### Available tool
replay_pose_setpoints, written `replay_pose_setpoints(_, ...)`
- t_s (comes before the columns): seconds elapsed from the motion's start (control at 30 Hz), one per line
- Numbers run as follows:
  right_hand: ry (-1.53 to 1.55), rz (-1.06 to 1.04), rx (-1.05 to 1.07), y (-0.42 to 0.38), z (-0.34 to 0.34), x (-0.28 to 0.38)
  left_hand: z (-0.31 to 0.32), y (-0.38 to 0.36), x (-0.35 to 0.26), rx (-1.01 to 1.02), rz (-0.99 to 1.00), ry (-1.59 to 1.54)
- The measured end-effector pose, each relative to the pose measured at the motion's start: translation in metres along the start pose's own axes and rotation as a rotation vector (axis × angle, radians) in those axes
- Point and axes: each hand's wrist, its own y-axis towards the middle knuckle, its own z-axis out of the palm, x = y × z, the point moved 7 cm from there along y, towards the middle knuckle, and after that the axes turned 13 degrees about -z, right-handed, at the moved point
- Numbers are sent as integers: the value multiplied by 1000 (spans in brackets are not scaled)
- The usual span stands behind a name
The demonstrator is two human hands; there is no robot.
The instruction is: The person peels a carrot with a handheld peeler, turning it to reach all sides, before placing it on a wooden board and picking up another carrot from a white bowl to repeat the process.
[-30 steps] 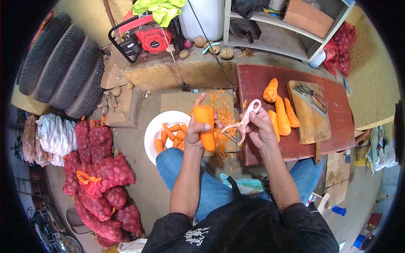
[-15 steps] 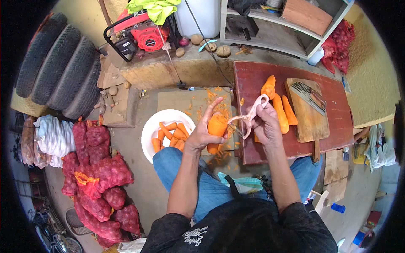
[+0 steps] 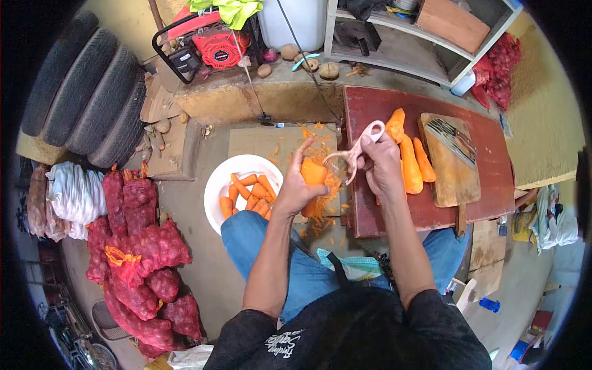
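My left hand is closed around a thick orange carrot, fingers up along its side and thumb across its front. Gripped by its handle in my right hand is a pale pink peeler, whose forked head is right at the carrot's upper right side. Orange peelings lie scattered on the cardboard below. Just beyond my right hand, several peeled carrots rest on the red table.
A white basin with several carrots stands left of my knees. On the table lies a wooden board with a knife. Red mesh sacks and stacked tyres line the left; a red engine stands behind.
My right hand has moved slightly up and left with the peeler, from the carrot's side toward its upper end. My left hand still holds the carrot, turned a little.
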Motion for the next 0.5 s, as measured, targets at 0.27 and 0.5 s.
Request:
replay_pose_setpoints(0.27,75,325,117,-47,7,-34,-49,26,55,-219,-210,-795)
replay_pose_setpoints(0.5,227,429,95,-91,12,-57,-59,24,59,-292,-145,-1182)
